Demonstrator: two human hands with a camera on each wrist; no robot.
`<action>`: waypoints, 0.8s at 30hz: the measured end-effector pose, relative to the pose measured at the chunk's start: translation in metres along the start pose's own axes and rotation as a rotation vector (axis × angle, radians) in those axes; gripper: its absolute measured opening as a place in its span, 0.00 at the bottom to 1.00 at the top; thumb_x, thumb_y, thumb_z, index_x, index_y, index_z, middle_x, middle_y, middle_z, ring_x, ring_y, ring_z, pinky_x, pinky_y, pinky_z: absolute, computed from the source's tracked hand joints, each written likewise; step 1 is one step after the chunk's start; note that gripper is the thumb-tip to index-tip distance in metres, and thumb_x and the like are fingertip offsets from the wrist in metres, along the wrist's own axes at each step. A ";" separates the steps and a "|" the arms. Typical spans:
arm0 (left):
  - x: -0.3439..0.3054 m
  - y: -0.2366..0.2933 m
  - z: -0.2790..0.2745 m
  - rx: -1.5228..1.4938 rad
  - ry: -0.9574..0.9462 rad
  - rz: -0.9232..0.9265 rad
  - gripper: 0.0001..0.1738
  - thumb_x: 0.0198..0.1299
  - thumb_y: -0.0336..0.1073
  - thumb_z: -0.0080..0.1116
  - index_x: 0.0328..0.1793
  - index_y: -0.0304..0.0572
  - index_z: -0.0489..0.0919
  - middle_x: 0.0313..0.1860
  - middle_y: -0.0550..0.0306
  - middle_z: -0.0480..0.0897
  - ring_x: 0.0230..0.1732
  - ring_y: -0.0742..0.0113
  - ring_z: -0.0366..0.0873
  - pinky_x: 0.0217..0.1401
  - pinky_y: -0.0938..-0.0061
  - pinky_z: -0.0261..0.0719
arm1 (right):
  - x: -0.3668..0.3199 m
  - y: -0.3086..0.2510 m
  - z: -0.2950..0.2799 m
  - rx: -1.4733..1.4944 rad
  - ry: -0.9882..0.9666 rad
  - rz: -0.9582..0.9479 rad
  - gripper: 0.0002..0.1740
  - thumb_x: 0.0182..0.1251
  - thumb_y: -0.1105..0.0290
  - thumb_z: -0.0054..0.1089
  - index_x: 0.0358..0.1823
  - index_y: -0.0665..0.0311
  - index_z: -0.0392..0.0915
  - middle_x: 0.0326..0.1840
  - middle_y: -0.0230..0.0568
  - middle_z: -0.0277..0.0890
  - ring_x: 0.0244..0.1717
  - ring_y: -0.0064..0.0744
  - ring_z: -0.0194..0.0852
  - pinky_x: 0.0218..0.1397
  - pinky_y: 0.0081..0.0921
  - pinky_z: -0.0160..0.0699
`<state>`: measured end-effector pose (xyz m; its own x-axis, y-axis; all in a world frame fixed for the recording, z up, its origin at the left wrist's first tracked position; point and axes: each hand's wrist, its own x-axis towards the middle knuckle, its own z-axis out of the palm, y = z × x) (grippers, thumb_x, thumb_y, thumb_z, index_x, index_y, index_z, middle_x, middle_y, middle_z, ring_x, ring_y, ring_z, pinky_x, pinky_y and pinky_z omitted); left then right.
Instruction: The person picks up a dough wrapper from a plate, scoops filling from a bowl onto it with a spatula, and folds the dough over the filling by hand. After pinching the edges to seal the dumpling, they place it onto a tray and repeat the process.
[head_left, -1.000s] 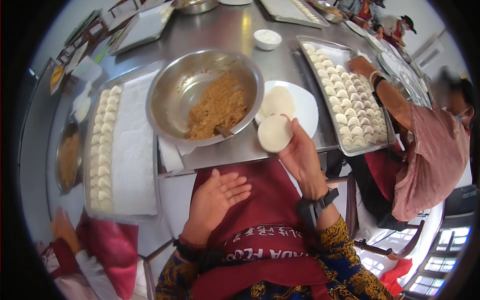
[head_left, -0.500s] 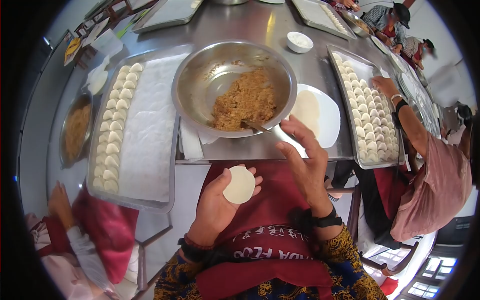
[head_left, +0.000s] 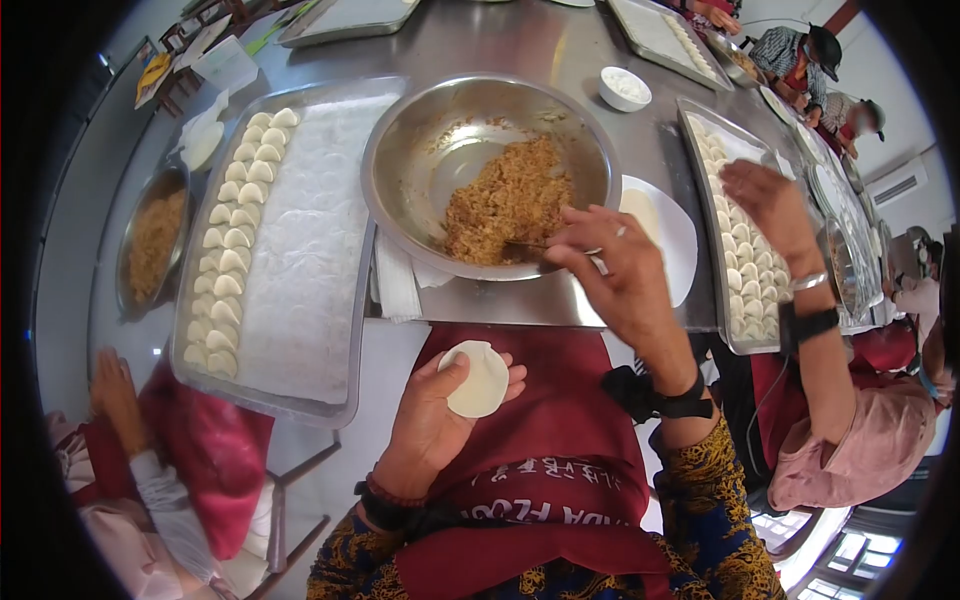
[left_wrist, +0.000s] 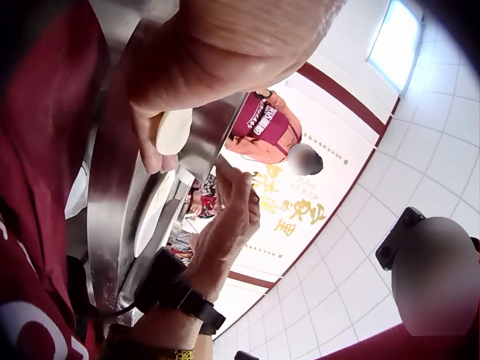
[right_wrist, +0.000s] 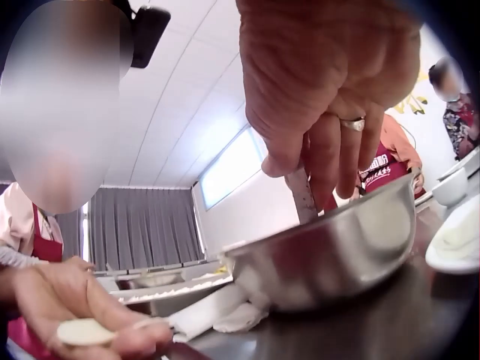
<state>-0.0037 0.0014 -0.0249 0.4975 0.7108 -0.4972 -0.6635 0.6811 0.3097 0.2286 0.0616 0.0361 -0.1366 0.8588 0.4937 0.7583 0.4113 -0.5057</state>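
My left hand (head_left: 422, 425) holds a round, pale dumpling wrapper (head_left: 482, 385) in front of the apron, thumb over its edge and fingers beneath. In the right wrist view the wrapper appears edge-on. At the near right rim of a large steel bowl (head_left: 408, 150), my right hand (head_left: 632, 285) pinches the flat metal handle of a utensil (right_wrist: 302, 196). Its lower end is hidden by the bowl wall in that view. Brown crumbly filling (head_left: 515, 190) is heaped inside the bowl. More wrappers (head_left: 640, 208) lie on a white plate (head_left: 680, 250) right of it.
Left of the bowl stands a paper-lined tray (head_left: 305, 240) with rows of folded dumplings (head_left: 232, 245). Another dumpling tray (head_left: 735, 335) is at the right, where a neighbour's hand (head_left: 775, 205) reaches over. A small white bowl (head_left: 625, 92) sits behind.
The wrapper passed from my right hand to my left. My right hand then moved to the bowl's rim and took hold of the utensil handle. The neighbour's hand rose off the tray.
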 end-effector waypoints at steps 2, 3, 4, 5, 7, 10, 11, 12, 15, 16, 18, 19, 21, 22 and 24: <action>0.001 0.001 0.001 -0.008 0.007 -0.001 0.15 0.72 0.33 0.51 0.57 0.26 0.72 0.55 0.31 0.78 0.62 0.31 0.75 0.70 0.36 0.70 | 0.002 0.014 -0.006 0.218 0.109 0.125 0.07 0.65 0.68 0.66 0.39 0.64 0.84 0.33 0.44 0.85 0.40 0.40 0.85 0.51 0.33 0.80; 0.002 0.002 0.002 -0.001 0.021 0.013 0.15 0.72 0.33 0.51 0.57 0.26 0.72 0.54 0.32 0.78 0.62 0.31 0.75 0.70 0.36 0.70 | 0.009 0.011 -0.013 0.220 0.137 0.200 0.07 0.66 0.68 0.65 0.39 0.64 0.84 0.31 0.44 0.84 0.37 0.39 0.85 0.47 0.32 0.80; 0.003 0.002 0.002 0.008 0.035 0.027 0.15 0.72 0.33 0.51 0.57 0.27 0.72 0.54 0.32 0.79 0.62 0.32 0.75 0.70 0.36 0.71 | 0.016 0.008 -0.019 0.223 0.166 0.274 0.08 0.67 0.67 0.64 0.39 0.64 0.84 0.30 0.45 0.83 0.34 0.38 0.85 0.42 0.30 0.81; 0.003 0.001 0.002 0.006 0.036 0.024 0.15 0.72 0.33 0.51 0.57 0.27 0.72 0.54 0.32 0.79 0.62 0.32 0.75 0.70 0.36 0.71 | 0.020 0.010 -0.019 0.221 0.165 0.276 0.08 0.67 0.67 0.64 0.39 0.64 0.84 0.30 0.45 0.83 0.34 0.38 0.85 0.42 0.30 0.81; 0.005 0.001 0.002 -0.009 0.039 0.016 0.15 0.72 0.33 0.51 0.56 0.27 0.73 0.53 0.33 0.79 0.61 0.33 0.76 0.69 0.37 0.72 | 0.031 0.015 -0.016 0.065 0.143 0.325 0.09 0.70 0.69 0.63 0.44 0.68 0.84 0.36 0.39 0.86 0.37 0.18 0.78 0.42 0.18 0.76; 0.006 -0.001 0.000 -0.002 0.015 0.017 0.15 0.72 0.33 0.51 0.56 0.27 0.73 0.52 0.34 0.80 0.59 0.34 0.78 0.69 0.37 0.72 | 0.037 0.037 0.005 -0.083 0.198 0.183 0.10 0.68 0.65 0.61 0.39 0.65 0.84 0.31 0.51 0.83 0.32 0.49 0.83 0.36 0.37 0.78; 0.006 0.000 0.000 -0.003 0.014 0.018 0.15 0.72 0.33 0.51 0.56 0.27 0.73 0.52 0.34 0.80 0.59 0.34 0.78 0.69 0.37 0.72 | 0.038 0.038 0.008 -0.087 0.169 0.209 0.09 0.68 0.65 0.61 0.39 0.62 0.85 0.33 0.52 0.83 0.34 0.53 0.82 0.39 0.38 0.79; 0.005 0.000 0.000 0.007 0.014 0.029 0.16 0.73 0.35 0.49 0.57 0.27 0.73 0.53 0.33 0.79 0.59 0.35 0.78 0.69 0.37 0.72 | 0.037 0.039 0.010 -0.088 0.168 0.208 0.09 0.68 0.65 0.61 0.39 0.62 0.85 0.33 0.52 0.83 0.34 0.53 0.82 0.39 0.38 0.79; 0.004 0.003 -0.002 0.010 0.003 0.042 0.19 0.75 0.39 0.45 0.60 0.27 0.72 0.56 0.33 0.78 0.61 0.35 0.76 0.70 0.38 0.71 | 0.030 0.035 0.015 -0.097 0.080 0.274 0.09 0.68 0.65 0.61 0.39 0.62 0.85 0.33 0.51 0.84 0.37 0.53 0.82 0.42 0.38 0.79; 0.004 0.003 -0.003 0.003 -0.009 0.043 0.21 0.76 0.42 0.43 0.61 0.27 0.71 0.58 0.34 0.78 0.63 0.36 0.75 0.71 0.39 0.70 | 0.027 0.031 0.015 -0.094 0.063 0.251 0.10 0.67 0.65 0.62 0.39 0.64 0.85 0.34 0.50 0.84 0.38 0.52 0.83 0.43 0.38 0.79; 0.006 0.007 0.001 -0.018 -0.012 0.032 0.24 0.77 0.44 0.40 0.62 0.27 0.70 0.59 0.34 0.77 0.64 0.36 0.74 0.71 0.40 0.69 | 0.019 0.022 0.013 -0.090 0.047 0.229 0.10 0.67 0.65 0.62 0.38 0.65 0.86 0.35 0.49 0.85 0.39 0.51 0.83 0.45 0.37 0.79; 0.007 0.008 0.002 -0.038 -0.016 0.022 0.26 0.78 0.46 0.37 0.63 0.27 0.69 0.61 0.34 0.76 0.66 0.36 0.73 0.72 0.41 0.69 | 0.015 0.018 0.012 0.001 0.047 0.229 0.10 0.67 0.65 0.63 0.38 0.66 0.86 0.36 0.49 0.85 0.40 0.50 0.83 0.45 0.37 0.80; 0.009 0.011 0.003 -0.049 -0.042 0.033 0.27 0.78 0.47 0.36 0.63 0.26 0.69 0.62 0.35 0.76 0.66 0.36 0.72 0.73 0.41 0.68 | 0.009 0.012 0.011 0.074 0.024 0.177 0.10 0.66 0.66 0.64 0.39 0.67 0.86 0.37 0.48 0.86 0.40 0.46 0.84 0.47 0.35 0.80; 0.010 0.013 0.004 -0.059 -0.069 0.041 0.28 0.78 0.48 0.34 0.64 0.26 0.68 0.62 0.35 0.76 0.67 0.36 0.71 0.73 0.41 0.67 | 0.006 0.009 0.012 0.075 0.025 0.175 0.10 0.66 0.66 0.64 0.39 0.67 0.86 0.37 0.48 0.86 0.40 0.46 0.84 0.47 0.35 0.80; 0.012 0.017 0.006 -0.055 -0.094 0.056 0.29 0.78 0.49 0.34 0.65 0.26 0.68 0.63 0.35 0.75 0.67 0.36 0.71 0.73 0.40 0.67 | -0.001 0.002 0.015 0.253 0.033 0.229 0.11 0.68 0.66 0.64 0.40 0.67 0.86 0.37 0.46 0.87 0.40 0.37 0.85 0.47 0.30 0.81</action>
<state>-0.0055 0.0227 -0.0212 0.5077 0.7624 -0.4013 -0.7197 0.6313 0.2889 0.2203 0.0666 0.0238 0.0427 0.9290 0.3676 0.5843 0.2753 -0.7634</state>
